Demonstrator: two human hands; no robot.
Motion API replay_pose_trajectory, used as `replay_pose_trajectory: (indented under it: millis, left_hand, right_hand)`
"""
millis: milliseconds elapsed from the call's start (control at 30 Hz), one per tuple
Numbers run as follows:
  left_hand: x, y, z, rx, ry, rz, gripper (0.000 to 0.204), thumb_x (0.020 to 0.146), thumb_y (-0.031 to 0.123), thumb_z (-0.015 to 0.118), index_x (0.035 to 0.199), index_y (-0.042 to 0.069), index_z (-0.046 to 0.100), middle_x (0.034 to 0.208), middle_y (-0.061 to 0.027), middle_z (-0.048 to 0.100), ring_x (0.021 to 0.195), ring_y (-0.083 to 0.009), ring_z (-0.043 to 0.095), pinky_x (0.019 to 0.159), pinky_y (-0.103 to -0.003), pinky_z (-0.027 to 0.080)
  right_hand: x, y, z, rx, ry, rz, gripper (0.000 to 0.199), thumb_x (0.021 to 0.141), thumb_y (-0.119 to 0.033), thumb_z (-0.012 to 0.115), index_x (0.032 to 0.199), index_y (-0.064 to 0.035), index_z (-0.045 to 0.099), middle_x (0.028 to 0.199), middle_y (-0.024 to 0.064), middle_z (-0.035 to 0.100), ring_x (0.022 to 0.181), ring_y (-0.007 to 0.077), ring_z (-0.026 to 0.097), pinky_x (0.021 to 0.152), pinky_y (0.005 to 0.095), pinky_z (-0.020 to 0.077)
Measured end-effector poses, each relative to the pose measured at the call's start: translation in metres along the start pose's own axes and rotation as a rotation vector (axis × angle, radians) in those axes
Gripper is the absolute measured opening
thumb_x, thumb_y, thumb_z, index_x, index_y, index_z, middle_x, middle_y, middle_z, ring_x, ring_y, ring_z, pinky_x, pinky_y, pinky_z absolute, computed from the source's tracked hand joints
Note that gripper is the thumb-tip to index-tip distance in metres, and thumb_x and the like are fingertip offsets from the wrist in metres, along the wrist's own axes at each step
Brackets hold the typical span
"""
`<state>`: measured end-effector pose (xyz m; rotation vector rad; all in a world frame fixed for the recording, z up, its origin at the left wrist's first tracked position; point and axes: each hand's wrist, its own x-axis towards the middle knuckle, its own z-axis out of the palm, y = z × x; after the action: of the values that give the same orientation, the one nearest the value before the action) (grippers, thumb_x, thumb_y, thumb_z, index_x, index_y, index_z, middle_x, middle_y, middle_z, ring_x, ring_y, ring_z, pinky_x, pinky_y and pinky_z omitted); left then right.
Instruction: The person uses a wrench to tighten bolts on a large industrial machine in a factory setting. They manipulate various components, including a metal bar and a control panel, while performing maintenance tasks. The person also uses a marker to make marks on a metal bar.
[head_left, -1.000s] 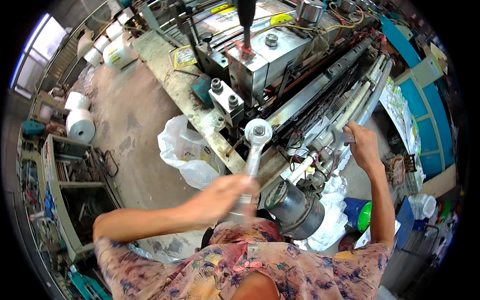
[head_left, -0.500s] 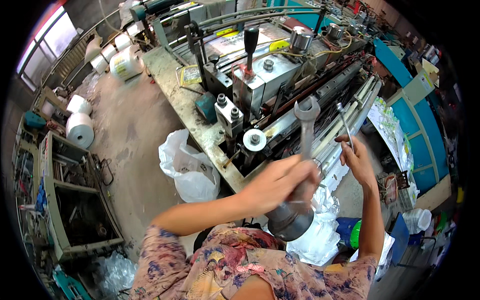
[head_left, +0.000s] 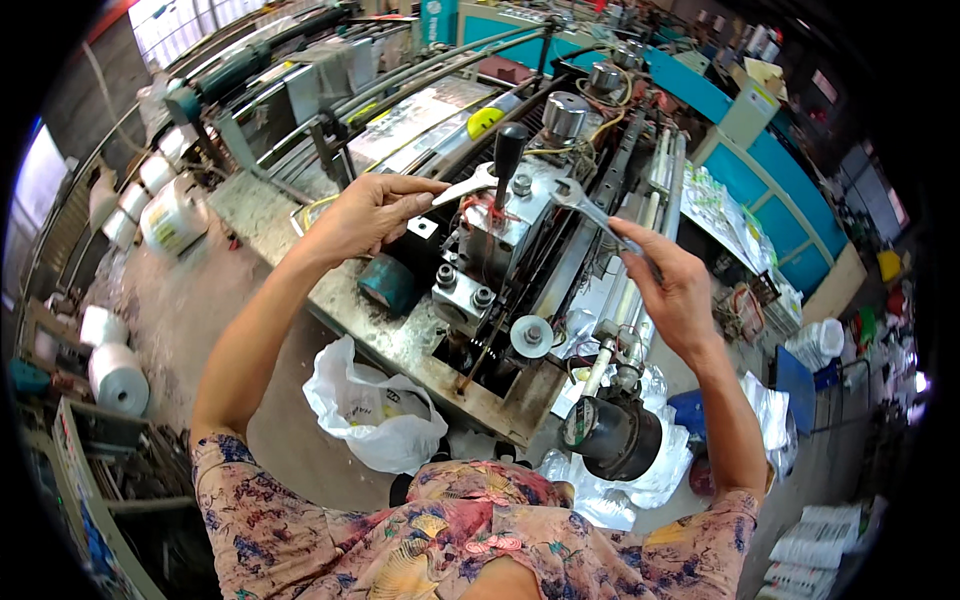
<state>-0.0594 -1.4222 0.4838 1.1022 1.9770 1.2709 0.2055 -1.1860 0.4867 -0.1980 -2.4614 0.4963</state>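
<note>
1. Wrenches, 2 of them, are in hand over the machine: the left hand (head_left: 365,215) is closed around the shank of a flat silver wrench (head_left: 462,188), and the right hand (head_left: 675,290) is closed around the shank of a second open-ended wrench (head_left: 590,212).
2. Both tools look like solid steel, so they should be stiff, fairly heavy for their size and possibly slick with oil; the best hold is far back on the shank, away from the head, for leverage.
3. Left grip: fingers curl over the handle with the thumb on top, and the wrench head points right toward the black knobbed lever (head_left: 508,150).
4. Right grip: fingers wrap the lower shank, and the open head reaches up and left to sit near a hex bolt (head_left: 521,185) on the grey metal block (head_left: 500,235). I cannot tell whether it is seated on the bolt.
5. Just below the block, 2 more bolt heads show on a lower bracket (head_left: 460,290), and a round silver disc (head_left: 531,335) sits in front.
6. Farther out, long steel rollers (head_left: 655,200) run along the right, a dark motor (head_left: 615,438) hangs at the near edge, and a white plastic bag (head_left: 375,405) lies on the floor beside the frame.
</note>
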Motion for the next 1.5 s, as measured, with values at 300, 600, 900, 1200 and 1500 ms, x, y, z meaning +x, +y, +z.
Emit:
replay_pose_trajectory:
  millis: [300, 600, 900, 1200, 1500]
  left_hand:
    - [0.052, -0.011, -0.039, 0.127, -0.253, 0.014, 0.032, 0.099, 0.021, 0.057, 0.129, 0.010, 0.062, 0.064, 0.0059, 0.049, 0.050, -0.0006, 0.041, 0.040, -0.019, 0.032]
    - [0.070, -0.005, -0.051, 0.121, -0.358, 0.028, 0.027, 0.097, 0.021, 0.060, 0.121, 0.010, 0.068, 0.057, 0.0056, 0.047, 0.046, -0.0008, 0.039, 0.040, -0.021, 0.029]
    - [0.094, 0.008, -0.054, 0.142, -0.522, 0.020, 0.030, 0.096, 0.023, 0.062, 0.121, 0.008, 0.068, 0.059, 0.0057, 0.049, 0.048, -0.0019, 0.041, 0.040, -0.021, 0.031]
    - [0.133, 0.010, -0.064, 0.185, -0.549, 0.041, 0.027, 0.090, 0.025, 0.070, 0.107, 0.005, 0.073, 0.060, 0.0028, 0.058, 0.051, -0.0022, 0.046, 0.043, -0.021, 0.031]
    - [0.170, 0.019, -0.058, 0.259, -0.645, 0.133, 0.028, 0.086, 0.025, 0.074, 0.097, 0.000, 0.073, 0.066, 0.0015, 0.061, 0.054, -0.0054, 0.049, 0.048, -0.022, 0.040]
  right_hand:
    - [0.013, -0.003, 0.018, -0.120, -0.043, 0.026, 0.034, 0.090, -0.012, 0.064, 0.122, -0.0213, 0.065, 0.069, 0.0076, 0.053, 0.059, 0.0249, 0.054, 0.054, 0.0370, 0.0416]
    - [0.028, 0.000, 0.010, -0.109, -0.166, 0.064, 0.040, 0.085, -0.002, 0.066, 0.123, -0.0160, 0.065, 0.080, 0.0114, 0.063, 0.064, 0.0249, 0.057, 0.060, 0.0330, 0.0440]
    - [0.040, 0.013, 0.004, -0.046, -0.215, 0.002, 0.039, 0.085, -0.002, 0.065, 0.122, -0.0147, 0.066, 0.083, 0.0112, 0.065, 0.066, 0.0254, 0.058, 0.061, 0.0326, 0.0450]
    - [0.034, 0.004, 0.010, -0.051, -0.151, 0.013, 0.036, 0.088, -0.010, 0.064, 0.122, -0.0197, 0.064, 0.072, 0.0089, 0.055, 0.060, 0.0276, 0.055, 0.054, 0.0385, 0.0427]
    - [0.033, -0.019, 0.007, -0.053, -0.162, 0.060, 0.038, 0.086, 0.000, 0.063, 0.122, -0.0116, 0.064, 0.073, 0.0104, 0.057, 0.059, 0.0248, 0.053, 0.056, 0.0345, 0.0414]
